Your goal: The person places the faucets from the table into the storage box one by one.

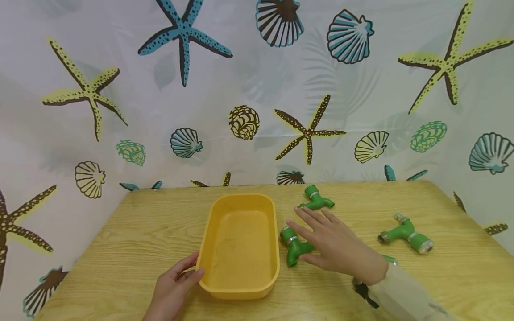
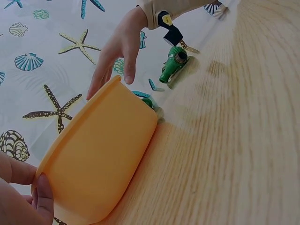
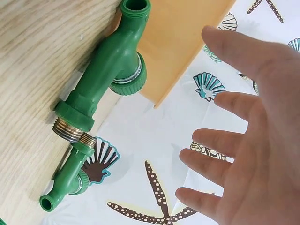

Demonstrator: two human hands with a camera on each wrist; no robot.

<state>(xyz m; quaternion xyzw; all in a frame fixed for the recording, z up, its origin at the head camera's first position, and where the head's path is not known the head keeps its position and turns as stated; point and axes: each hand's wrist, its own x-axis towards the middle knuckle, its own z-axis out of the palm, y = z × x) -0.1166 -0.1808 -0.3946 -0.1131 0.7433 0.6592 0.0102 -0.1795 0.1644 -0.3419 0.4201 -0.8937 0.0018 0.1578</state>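
A yellow-orange plastic basin [image 1: 241, 249] stands on the wooden table, its inside bare. At its near left corner my left hand [image 1: 173, 285] grips the rim, thumb [image 2: 44, 199] on the outer wall in the left wrist view. My right hand [image 1: 341, 247], fingers spread and holding nothing, hovers right of the basin. Below its fingers lies a green tap [image 1: 294, 249], partly covered in the head view; the right wrist view shows its threaded brass end. Farther back lies a second green tap [image 1: 316, 201].
To the right lies another green tap [image 1: 405, 232] with metal ends. A green and silver piece [image 1: 390, 259] shows partly behind my right wrist, where a black camera mount [image 1: 364, 293] hangs. A white curtain [image 1: 257, 89] printed with starfish and shells rises behind the table [image 1: 152, 232].
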